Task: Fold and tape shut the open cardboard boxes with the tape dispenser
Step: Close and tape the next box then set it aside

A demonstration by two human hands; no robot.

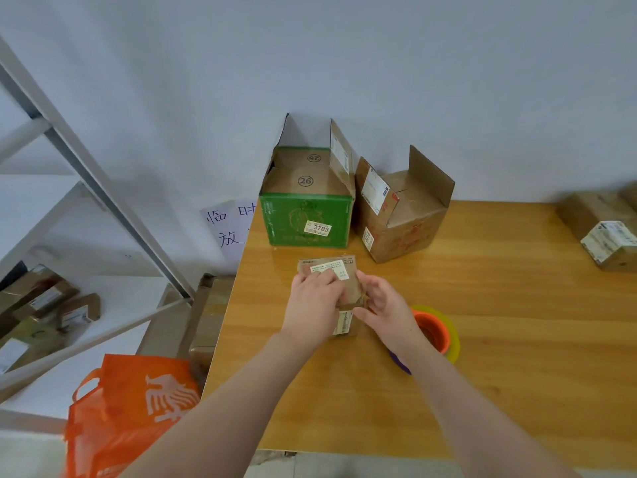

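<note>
Two hands on small box (331,267): left hand (312,305) flat, pressing top; right hand (382,307) curled round right side; tape dispenser (436,327) just right.

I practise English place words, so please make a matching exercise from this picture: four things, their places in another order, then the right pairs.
Things: 1 green box; 2 small box; 3 tape dispenser; 4 orange bag.
Places: A touched by left hand and right hand; B off the table, to its left; C at the table's back, flaps open; D beside the right wrist.
Pairs: 1-C; 2-A; 3-D; 4-B.
</note>
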